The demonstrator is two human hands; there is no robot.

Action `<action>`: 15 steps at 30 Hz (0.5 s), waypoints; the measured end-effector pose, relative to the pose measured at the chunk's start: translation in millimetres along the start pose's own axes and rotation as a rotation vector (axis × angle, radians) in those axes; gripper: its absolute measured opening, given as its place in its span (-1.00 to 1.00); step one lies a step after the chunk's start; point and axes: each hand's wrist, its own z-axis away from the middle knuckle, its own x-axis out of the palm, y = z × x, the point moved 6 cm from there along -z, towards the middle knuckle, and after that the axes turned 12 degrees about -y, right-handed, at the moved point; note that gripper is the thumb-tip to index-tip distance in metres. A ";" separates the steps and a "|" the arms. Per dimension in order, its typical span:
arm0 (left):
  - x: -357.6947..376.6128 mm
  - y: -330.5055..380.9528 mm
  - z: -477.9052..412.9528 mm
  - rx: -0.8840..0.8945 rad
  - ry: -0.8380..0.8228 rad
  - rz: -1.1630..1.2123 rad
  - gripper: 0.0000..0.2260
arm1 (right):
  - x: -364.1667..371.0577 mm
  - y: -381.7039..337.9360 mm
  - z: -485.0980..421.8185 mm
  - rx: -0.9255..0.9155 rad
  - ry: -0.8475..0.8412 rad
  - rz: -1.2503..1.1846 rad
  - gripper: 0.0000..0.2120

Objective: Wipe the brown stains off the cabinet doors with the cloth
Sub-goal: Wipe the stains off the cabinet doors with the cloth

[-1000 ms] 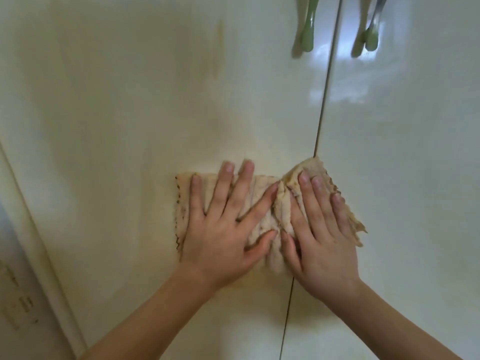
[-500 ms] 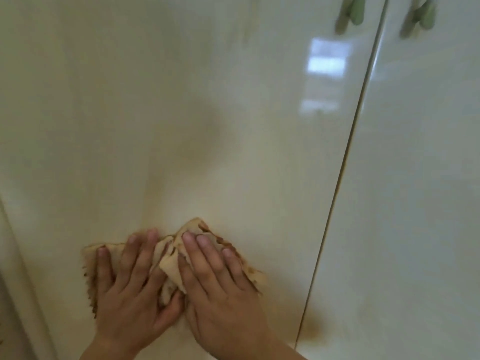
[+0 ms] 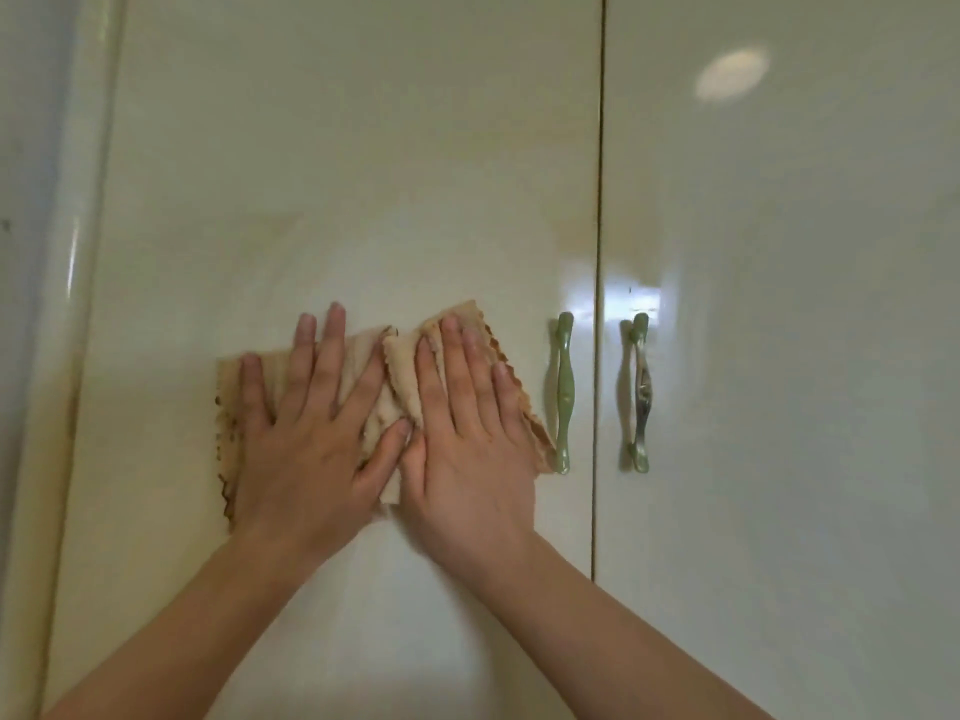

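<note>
A crumpled beige cloth (image 3: pixel 395 371) with brown-soiled edges lies flat against the left cabinet door (image 3: pixel 337 174). My left hand (image 3: pixel 306 439) presses its left part with fingers spread. Beside it, thumbs touching, my right hand (image 3: pixel 467 444) presses the right part. The cloth's right corner reaches the green handle (image 3: pixel 563 392). A faint brownish smear (image 3: pixel 275 226) shows on the door above the cloth. A thin brown streak (image 3: pixel 72 423) runs down the door's left edge.
The right cabinet door (image 3: pixel 779 356) carries a second green handle (image 3: pixel 639 392) just past the dark vertical gap (image 3: pixel 597 252) between the doors. A rounded white frame post (image 3: pixel 57 252) stands to the left of the doors.
Both hands have carried the cloth up the left door to handle height, after a sweep down and to the left. The view has tilted upward.
</note>
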 end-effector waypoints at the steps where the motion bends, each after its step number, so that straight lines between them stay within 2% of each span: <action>1: -6.2 -3.6 -16.8 0.012 0.006 -0.005 -0.36 | -5.2 -0.8 -18.6 0.009 0.014 -0.004 -0.38; 5: -32.4 -14.0 -79.5 -0.040 0.016 0.016 -0.35 | -31.0 11.8 -92.9 -0.065 -0.028 0.025 -0.36; 9: -62.8 7.9 -142.8 -0.079 0.023 0.034 -0.33 | -69.9 59.2 -149.1 -0.174 -0.103 0.119 -0.36; 11: -76.6 24.7 -172.1 -0.068 0.025 0.032 -0.34 | -87.0 87.1 -169.8 -0.190 -0.134 0.139 -0.36; 15: -91.2 57.5 -206.2 0.013 0.029 -0.009 -0.34 | -108.1 133.4 -174.9 -0.160 -0.083 0.165 -0.33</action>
